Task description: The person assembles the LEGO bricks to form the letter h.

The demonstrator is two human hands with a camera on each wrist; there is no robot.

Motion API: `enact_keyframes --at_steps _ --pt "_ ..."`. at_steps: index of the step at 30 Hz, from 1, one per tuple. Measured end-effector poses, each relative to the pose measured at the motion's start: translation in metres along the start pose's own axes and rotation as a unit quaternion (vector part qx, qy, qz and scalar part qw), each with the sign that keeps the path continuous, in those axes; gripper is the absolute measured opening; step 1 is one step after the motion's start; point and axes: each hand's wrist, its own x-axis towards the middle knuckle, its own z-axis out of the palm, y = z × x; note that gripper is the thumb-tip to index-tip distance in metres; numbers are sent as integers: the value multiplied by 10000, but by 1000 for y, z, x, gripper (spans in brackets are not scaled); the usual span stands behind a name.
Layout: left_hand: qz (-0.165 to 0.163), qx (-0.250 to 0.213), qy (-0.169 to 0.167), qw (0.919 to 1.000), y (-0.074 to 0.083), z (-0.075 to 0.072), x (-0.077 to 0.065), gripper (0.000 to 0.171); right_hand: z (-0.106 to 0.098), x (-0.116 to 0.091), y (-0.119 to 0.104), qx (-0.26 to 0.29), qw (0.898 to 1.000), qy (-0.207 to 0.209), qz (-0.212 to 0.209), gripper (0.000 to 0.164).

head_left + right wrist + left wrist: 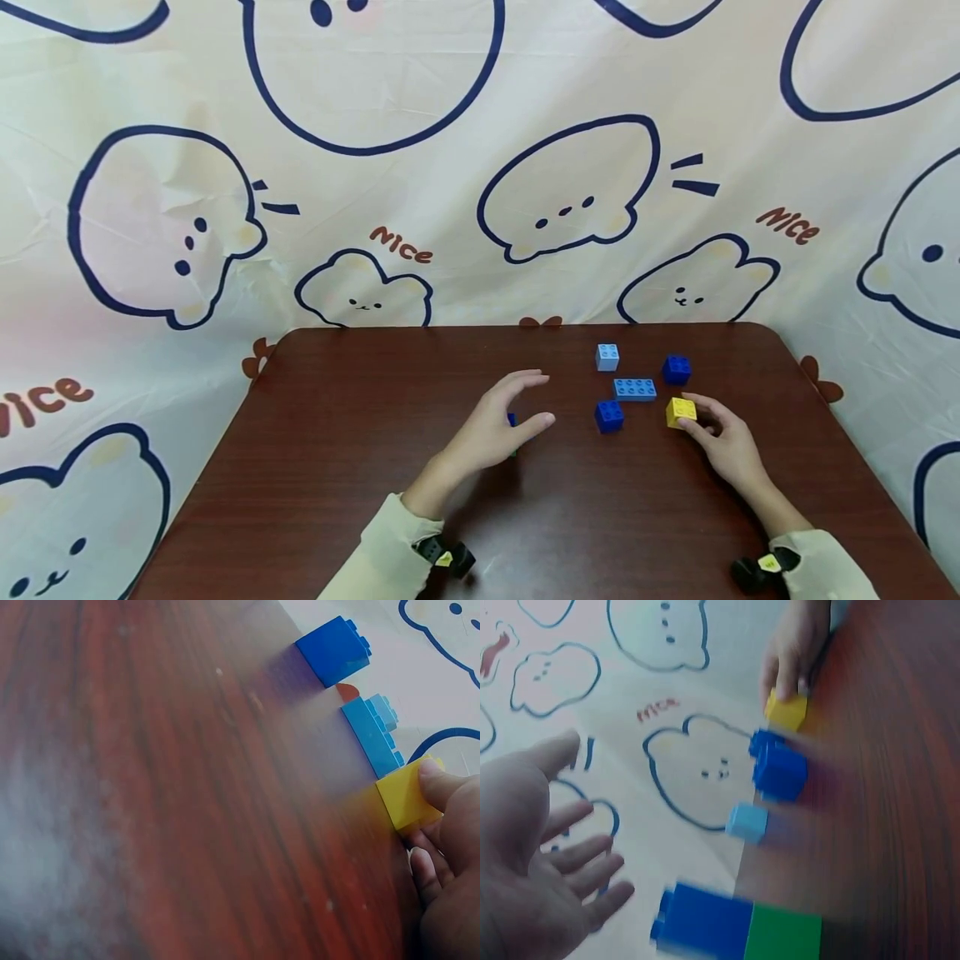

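Observation:
My right hand [723, 442] pinches a yellow toy brick [681, 412] between thumb and fingers at the right of the table. In the right wrist view the yellow brick [409, 796] sits low over the tabletop. My left hand [491, 421] is spread with nothing in its fingers. Behind it, mostly hidden in the head view, stands a blue brick [709, 919] on a green brick [784, 931], seen in the left wrist view. Left of the yellow brick lie a dark blue brick [609, 416] and a long light blue brick [634, 389].
Farther back on the brown table [360, 400] are a small light blue brick [607, 357] and another dark blue brick [677, 369]. A cream cloth [450, 192] with drawn cartoon animals rises behind the table's back edge.

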Motion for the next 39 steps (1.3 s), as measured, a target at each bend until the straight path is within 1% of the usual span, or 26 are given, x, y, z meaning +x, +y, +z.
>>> enact_keyframes --at_steps 3,5,8,11,15,19,24,29,31,36,39 --pt "-45 81 112 9999 9 7 5 52 0 0 0 -19 10000 26 8 42" --pt "-88 37 163 9998 16 12 9 52 0 1 -1 -16 10000 34 39 42" --pt "-160 -15 169 9997 25 19 13 52 0 1 0 -21 10000 44 76 42" --pt "-152 -67 116 9998 33 27 19 52 0 1 0 -31 9999 55 82 42" --pt "-124 -76 8 9999 39 39 26 53 1 1 1 -23 9999 63 78 42" --pt "-196 -85 -60 9998 40 53 33 53 1 2 1 -8 9999 69 96 42" --pt "-392 -206 -56 9990 36 71 40 52 2 3 2 3 9999 64 126 42" --pt "-467 -307 -91 9984 22 87 45 53 2 3 2 -59 9999 55 124 42" --pt "-562 -338 -62 9978 15 94 46 53 2 2 2 -74 9999 51 117 42" --pt "-856 -447 175 9952 3 110 48 55 3 2 3 -61 9999 55 119 42" --pt "-910 -522 379 9938 -3 118 49 55 2 1 3 -57 9999 45 131 42"
